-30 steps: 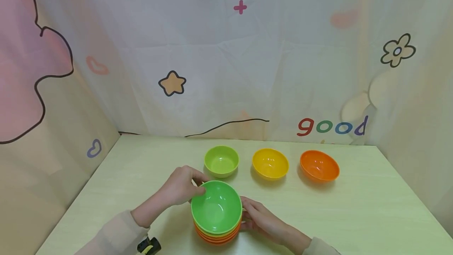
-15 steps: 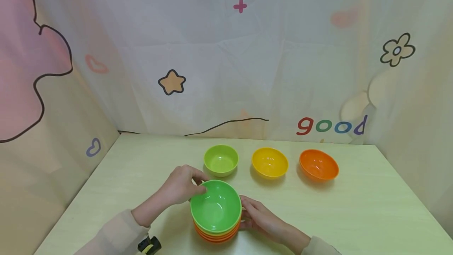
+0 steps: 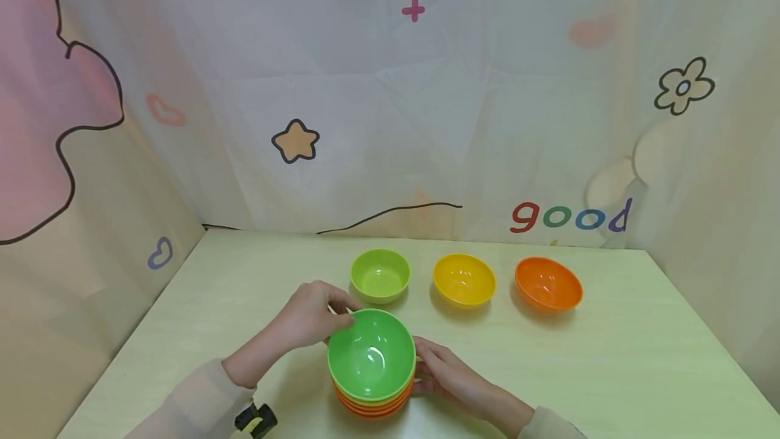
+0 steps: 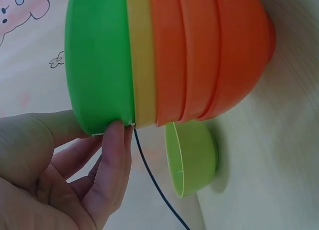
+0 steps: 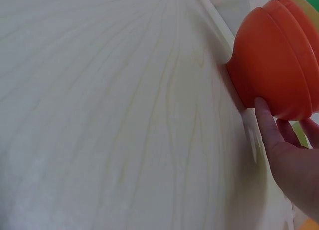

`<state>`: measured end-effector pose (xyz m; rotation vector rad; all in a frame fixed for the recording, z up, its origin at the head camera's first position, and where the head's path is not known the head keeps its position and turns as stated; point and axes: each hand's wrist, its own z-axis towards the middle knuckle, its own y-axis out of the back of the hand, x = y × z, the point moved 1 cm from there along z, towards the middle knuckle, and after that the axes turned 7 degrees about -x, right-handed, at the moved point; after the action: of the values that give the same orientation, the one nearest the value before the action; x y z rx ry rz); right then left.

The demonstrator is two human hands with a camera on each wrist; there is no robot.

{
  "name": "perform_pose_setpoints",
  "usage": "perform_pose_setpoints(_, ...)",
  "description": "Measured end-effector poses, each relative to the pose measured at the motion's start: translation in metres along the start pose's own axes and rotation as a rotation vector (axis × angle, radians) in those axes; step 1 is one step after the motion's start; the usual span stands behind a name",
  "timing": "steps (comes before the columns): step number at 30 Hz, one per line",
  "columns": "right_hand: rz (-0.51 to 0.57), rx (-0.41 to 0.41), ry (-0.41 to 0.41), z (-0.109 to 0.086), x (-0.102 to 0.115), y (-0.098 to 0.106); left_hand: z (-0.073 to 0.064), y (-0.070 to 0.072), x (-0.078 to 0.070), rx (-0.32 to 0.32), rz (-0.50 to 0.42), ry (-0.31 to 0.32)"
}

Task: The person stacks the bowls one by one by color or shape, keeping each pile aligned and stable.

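Note:
In the head view a stack of bowls stands near the front of the table. On top is a green bowl (image 3: pixel 373 351); below it come a yellow bowl (image 4: pixel 142 56) and several orange bowls (image 4: pixel 239 56). My left hand (image 3: pixel 313 317) pinches the green bowl's rim at its far left, thumb over the edge and fingers outside. The right hand (image 3: pixel 453 378) touches the stack's right side with its fingers spread along it. In the right wrist view one extended finger (image 5: pixel 269 125) lies against the lowest orange bowl, near its base.
Behind the stack, a lime-green bowl (image 3: pixel 380 278), a single yellow bowl (image 3: pixel 465 282) and a separate orange bowl (image 3: pixel 548 284) form a row on the pale table (image 3: pixel 640 358). A printed curtain (image 3: pixel 365 87) hangs behind the table's far edge.
Almost nothing differs. The left hand and the green bowl's rim sit very slightly higher in the head view; the right hand keeps its place against the stack.

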<state>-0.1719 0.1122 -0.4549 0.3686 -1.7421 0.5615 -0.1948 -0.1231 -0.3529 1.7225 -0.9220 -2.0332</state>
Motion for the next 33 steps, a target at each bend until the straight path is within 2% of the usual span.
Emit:
perform_pose_setpoints(5, 0.002, -0.006, -0.002, 0.0004, 0.0002, -0.0003, 0.0016, -0.0001, 0.0019, 0.009, -0.012, 0.002)
perform_pose_setpoints(11, 0.004, 0.0, 0.007, 0.0009, 0.0013, 0.0002, 0.0034, -0.0022, 0.0035, 0.005, -0.023, 0.036)
perform_pose_setpoints(21, 0.018, 0.003, 0.005, 0.0028, -0.0002, 0.001, 0.0048, -0.0045, 0.0051, -0.012, 0.013, 0.008)
perform_pose_setpoints(33, 0.017, -0.006, -0.006, 0.0005, -0.0001, 0.0001, 0.0052, -0.0064, 0.0049, -0.005, 0.004, 0.035)
